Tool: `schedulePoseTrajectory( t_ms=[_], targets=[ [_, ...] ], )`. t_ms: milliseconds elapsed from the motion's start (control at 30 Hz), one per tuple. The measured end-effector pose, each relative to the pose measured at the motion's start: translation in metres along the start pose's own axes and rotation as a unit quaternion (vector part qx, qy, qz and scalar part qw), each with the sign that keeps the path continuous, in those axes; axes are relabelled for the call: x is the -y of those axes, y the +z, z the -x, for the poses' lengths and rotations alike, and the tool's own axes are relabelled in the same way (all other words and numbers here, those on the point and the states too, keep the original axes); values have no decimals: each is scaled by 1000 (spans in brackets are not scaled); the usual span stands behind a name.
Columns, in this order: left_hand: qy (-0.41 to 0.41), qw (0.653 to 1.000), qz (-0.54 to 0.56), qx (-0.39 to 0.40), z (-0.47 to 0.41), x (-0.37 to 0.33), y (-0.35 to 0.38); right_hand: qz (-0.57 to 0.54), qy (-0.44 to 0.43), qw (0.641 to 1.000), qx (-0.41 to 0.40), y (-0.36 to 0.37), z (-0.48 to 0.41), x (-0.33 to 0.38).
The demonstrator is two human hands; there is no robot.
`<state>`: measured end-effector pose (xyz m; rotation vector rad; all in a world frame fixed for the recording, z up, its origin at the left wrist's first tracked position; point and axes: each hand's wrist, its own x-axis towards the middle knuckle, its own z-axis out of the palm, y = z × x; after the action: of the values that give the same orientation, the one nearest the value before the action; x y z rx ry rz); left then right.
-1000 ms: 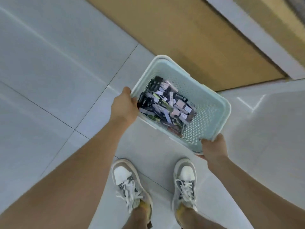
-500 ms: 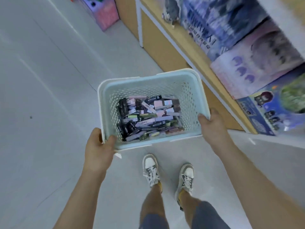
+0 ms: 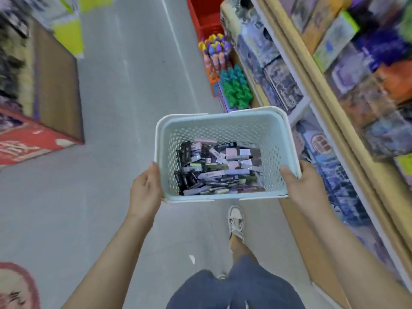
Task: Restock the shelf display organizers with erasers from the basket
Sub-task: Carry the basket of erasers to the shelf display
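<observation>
Your left hand (image 3: 145,188) grips the near-left corner of the pale mint perforated plastic basket (image 3: 223,128), thumb up along its side. The basket hangs between both hands with its long axis across you. The heap of small wrapped erasers in black, pink and lilac sleeves (image 3: 218,168) lies on its floor. Your right hand (image 3: 298,186) clasps the near-right corner, thumb inside the wall. The wood-edged shelf of blurred colourful boxes (image 3: 341,126) runs just beside that hand, so the right is nearer. No organizer shows clearly.
</observation>
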<state>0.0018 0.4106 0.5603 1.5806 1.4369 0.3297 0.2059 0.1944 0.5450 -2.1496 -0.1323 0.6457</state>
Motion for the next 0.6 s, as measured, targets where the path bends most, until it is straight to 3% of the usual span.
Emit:
schedulePoseTrajectory(
  t_ms=[233,600],
  targets=[
    [-11,998,29,-51,-121,-79,-26,30,-79,996,39,52,-125,138],
    [-80,985,149,-29,-377,-149,-66,59,-122,988,76,206,-301,326]
  ],
)
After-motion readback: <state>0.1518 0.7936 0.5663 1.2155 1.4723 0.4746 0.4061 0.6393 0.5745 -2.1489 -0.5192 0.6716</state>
